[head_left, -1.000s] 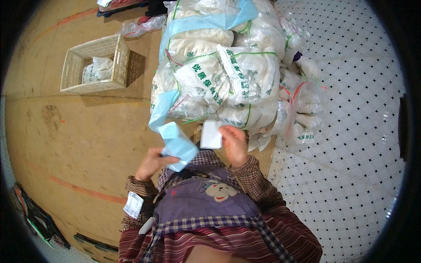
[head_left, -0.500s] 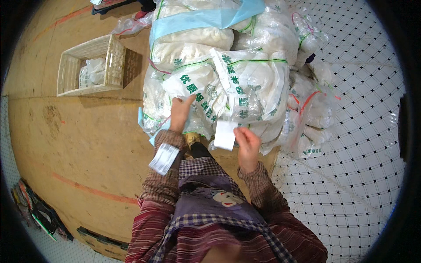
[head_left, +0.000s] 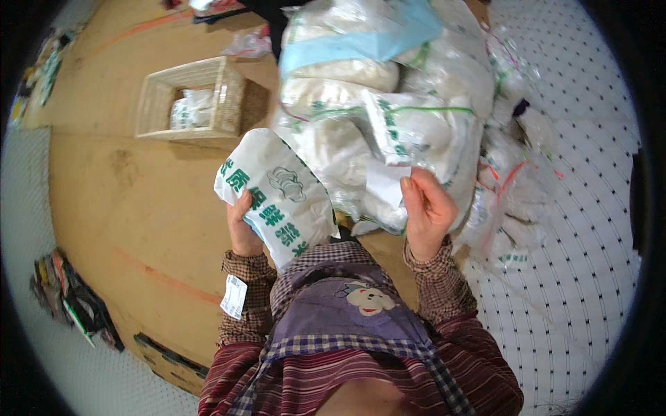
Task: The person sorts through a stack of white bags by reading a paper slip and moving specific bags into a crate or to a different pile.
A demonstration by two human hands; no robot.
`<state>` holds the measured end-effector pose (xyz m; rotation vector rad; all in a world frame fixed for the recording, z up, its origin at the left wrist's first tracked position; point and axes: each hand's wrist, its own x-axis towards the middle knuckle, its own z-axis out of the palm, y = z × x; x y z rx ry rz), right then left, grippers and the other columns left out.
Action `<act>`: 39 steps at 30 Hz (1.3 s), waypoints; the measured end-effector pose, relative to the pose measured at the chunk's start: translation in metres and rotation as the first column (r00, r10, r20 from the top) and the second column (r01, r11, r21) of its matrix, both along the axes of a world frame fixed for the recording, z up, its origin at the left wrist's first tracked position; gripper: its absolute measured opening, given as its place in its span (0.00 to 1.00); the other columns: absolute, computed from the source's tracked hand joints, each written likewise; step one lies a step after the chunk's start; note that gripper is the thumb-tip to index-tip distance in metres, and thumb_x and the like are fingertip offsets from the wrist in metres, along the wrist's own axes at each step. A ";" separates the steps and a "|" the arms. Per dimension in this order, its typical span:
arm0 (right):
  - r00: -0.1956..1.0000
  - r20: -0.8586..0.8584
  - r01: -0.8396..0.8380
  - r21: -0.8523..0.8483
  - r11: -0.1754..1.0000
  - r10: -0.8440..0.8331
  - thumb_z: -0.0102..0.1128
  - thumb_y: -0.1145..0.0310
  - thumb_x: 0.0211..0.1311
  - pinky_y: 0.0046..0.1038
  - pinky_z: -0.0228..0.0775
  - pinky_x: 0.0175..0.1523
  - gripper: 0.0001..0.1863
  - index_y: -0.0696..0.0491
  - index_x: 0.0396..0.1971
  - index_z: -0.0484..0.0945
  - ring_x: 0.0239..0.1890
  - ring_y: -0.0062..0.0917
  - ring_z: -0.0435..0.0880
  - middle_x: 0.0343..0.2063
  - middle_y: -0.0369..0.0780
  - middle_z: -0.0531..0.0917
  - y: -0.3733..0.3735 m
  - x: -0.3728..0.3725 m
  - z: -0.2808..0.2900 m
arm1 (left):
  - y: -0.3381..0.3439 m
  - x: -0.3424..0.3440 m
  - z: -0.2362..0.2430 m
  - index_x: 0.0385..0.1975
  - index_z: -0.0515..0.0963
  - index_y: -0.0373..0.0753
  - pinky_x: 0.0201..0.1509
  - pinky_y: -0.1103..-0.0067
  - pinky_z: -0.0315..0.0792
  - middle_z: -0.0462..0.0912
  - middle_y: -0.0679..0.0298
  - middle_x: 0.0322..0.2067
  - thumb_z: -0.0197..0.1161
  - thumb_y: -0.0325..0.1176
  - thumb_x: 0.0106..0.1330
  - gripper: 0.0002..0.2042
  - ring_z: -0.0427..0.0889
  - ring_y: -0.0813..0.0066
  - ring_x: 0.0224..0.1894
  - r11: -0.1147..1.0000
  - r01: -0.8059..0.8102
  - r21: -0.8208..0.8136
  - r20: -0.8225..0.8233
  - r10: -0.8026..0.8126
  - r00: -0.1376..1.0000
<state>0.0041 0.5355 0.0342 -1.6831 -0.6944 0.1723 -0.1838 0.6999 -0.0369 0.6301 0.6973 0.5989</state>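
A flat white bag with green print and a leafy vegetable picture point(head_left: 288, 182) is gripped at its left edge by my left hand point(head_left: 244, 227), in front of a big heap. Between the thumb and fingers of my right hand point(head_left: 429, 213) is a small white label point(head_left: 383, 182), right of the bag. The heap consists of filled clear plastic bags point(head_left: 340, 142) with similar white printed bags inside. On my left sleeve lies another white label with fine print point(head_left: 234, 297).
A cream plastic crate point(head_left: 227, 97) with white printed bags in it stands on the brown floor to the left. Smaller clear bags point(head_left: 524, 208) lie right of the heap on white patterned flooring. A dark bundle point(head_left: 76, 298) lies at lower left.
My left hand has lifted the white printed bag off the heap and drawn it toward me, to the left. The right hand with the label has moved slightly right. The view has shifted.
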 end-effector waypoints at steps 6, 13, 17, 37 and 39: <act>0.681 0.659 -0.408 -0.020 0.913 0.319 0.54 0.77 0.45 0.31 0.67 0.46 0.15 0.61 0.37 0.73 0.44 0.34 0.73 0.40 0.45 0.74 0.117 -0.056 0.028 | 0.000 -0.027 0.054 0.55 0.56 0.36 0.53 0.72 0.64 0.66 0.58 0.51 0.42 0.45 0.64 0.24 0.68 0.67 0.51 0.987 -0.135 0.083 0.066 0.130 0.989; 0.474 0.202 -0.730 -0.454 0.511 0.857 0.44 0.54 0.57 0.45 0.41 0.60 0.32 0.51 0.59 0.50 0.63 0.36 0.47 0.61 0.43 0.50 0.172 -0.140 -0.023 | 0.042 -0.071 0.037 0.52 0.60 0.36 0.52 0.76 0.64 0.66 0.62 0.50 0.37 0.44 0.67 0.21 0.68 0.74 0.50 0.968 -0.249 -0.034 0.075 0.251 0.965; 0.503 -0.163 -0.802 -0.454 0.388 0.848 0.47 0.56 0.57 0.40 0.45 0.60 0.32 0.55 0.58 0.50 0.62 0.32 0.51 0.59 0.45 0.52 0.231 -0.165 -0.070 | 0.101 -0.097 -0.010 0.51 0.61 0.36 0.51 0.77 0.65 0.70 0.62 0.47 0.39 0.43 0.66 0.20 0.70 0.73 0.47 0.949 -0.250 -0.191 -0.021 0.250 0.968; 0.853 -0.519 -0.146 -0.339 0.929 -0.054 0.62 0.62 0.48 0.36 0.57 0.57 0.44 0.53 0.60 0.43 0.61 0.36 0.50 0.59 0.47 0.50 0.050 -0.303 -0.127 | 0.143 -0.074 -0.004 0.36 0.69 0.37 0.30 0.85 0.67 0.73 0.67 0.30 0.46 0.50 0.62 0.20 0.72 0.80 0.28 0.784 0.596 -0.174 0.030 -0.601 0.799; 0.881 -0.444 0.028 -0.303 0.952 -0.167 0.67 0.67 0.40 0.39 0.58 0.56 0.51 0.50 0.60 0.40 0.62 0.38 0.47 0.59 0.47 0.45 0.003 -0.299 -0.079 | 0.052 -0.058 0.049 0.35 0.70 0.37 0.27 0.85 0.67 0.70 0.67 0.25 0.42 0.49 0.64 0.19 0.69 0.82 0.25 0.635 0.741 -0.217 0.177 -0.721 0.670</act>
